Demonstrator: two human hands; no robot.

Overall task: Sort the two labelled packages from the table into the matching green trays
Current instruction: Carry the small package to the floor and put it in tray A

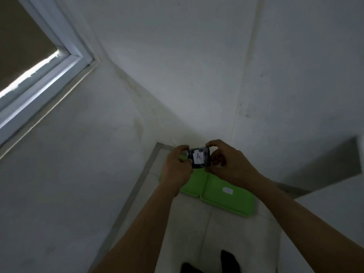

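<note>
Package (198, 157) pinched between both hands above tray (226, 198) edges

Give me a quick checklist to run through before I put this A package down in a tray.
1. Small dark plastic package held by both the left hand and the right hand: ok.
2. White label on it reads A: ok.
3. Two green plastic trays side by side below: left tray, right tray: ok.
4. Right tray's white label legible: not ok, blurred.
5. Left tray's label visible: cannot tell, hands cover it.
6. Second package located: not ok, not in view.
</note>
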